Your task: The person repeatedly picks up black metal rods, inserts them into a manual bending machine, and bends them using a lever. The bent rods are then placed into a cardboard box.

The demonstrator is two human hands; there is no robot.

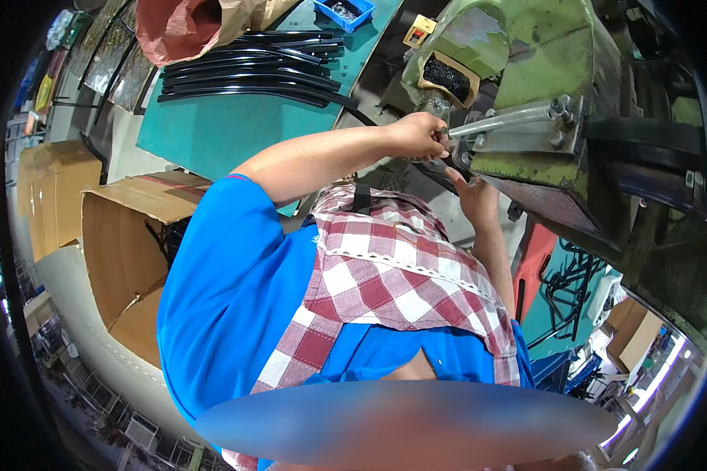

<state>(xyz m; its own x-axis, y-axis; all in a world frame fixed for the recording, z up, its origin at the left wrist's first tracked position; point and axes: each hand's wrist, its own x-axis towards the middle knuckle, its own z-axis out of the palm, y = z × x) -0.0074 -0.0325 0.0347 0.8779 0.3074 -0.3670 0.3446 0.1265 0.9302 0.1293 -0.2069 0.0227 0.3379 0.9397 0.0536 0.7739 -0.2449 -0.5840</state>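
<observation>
Nearest is a red and white checked apron (401, 282) over a blue shirt (220, 290). On the left, an open brown box (126, 267) has some black things inside. On the right, bent black rods (565, 282) lie on a green tabletop (548, 328).

A bit farther, the right grip (478, 198) is up beside a big green machine (538, 166), with its thumb side by a long black tube (361, 116). I cannot tell if it is closed on it. Just past it, the left grip (418, 136) is narrow, its fingers pinching a small dark piece (445, 132) next to a metal rod (503, 119). The black tube runs under the left arm, between the machine and the far left tabletop (212, 129).

Farther off, a tray of small black bits (448, 78) sits by the machine. On the far left tabletop lie shiny black tubes (251, 71), with a paper bag (177, 31) and a blue bin (344, 14) beyond.
</observation>
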